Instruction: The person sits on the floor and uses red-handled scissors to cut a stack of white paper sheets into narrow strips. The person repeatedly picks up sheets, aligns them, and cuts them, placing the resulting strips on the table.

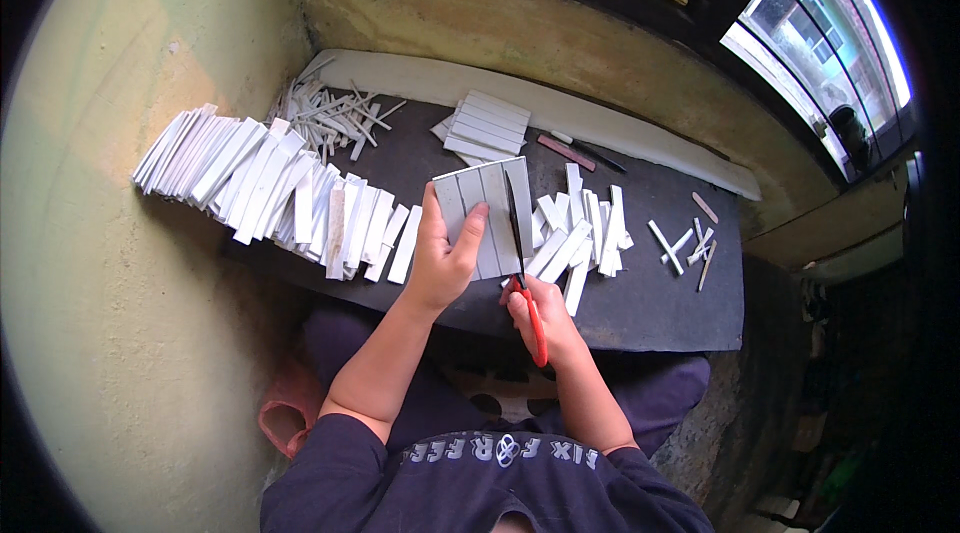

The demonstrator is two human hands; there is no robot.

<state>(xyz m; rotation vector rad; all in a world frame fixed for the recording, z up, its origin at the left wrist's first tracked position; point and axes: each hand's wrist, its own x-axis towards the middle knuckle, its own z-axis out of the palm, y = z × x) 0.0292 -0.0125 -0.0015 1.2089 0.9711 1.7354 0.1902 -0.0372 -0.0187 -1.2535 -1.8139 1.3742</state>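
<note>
A: How is the ruled card [463,191] held, mid-frame?
B: Pinched by the left hand [446,258], thumb on top; most lines are left uncovered, presumably as cutting guides.
A: Right hand [545,311]?
B: Closed around red-handled scissors [520,285], blades aligned with the card's lines. White strips [580,233] are laid right of centre on the tabletop [660,318], probably for clearance.

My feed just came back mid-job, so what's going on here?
A person's left hand holds a white lined piece, while the right hand works red-handled scissors, a dark blade running along it near its right side. White strips lie in a long row to the left, with a smaller pile to the right. More lined pieces are stacked behind.
</note>
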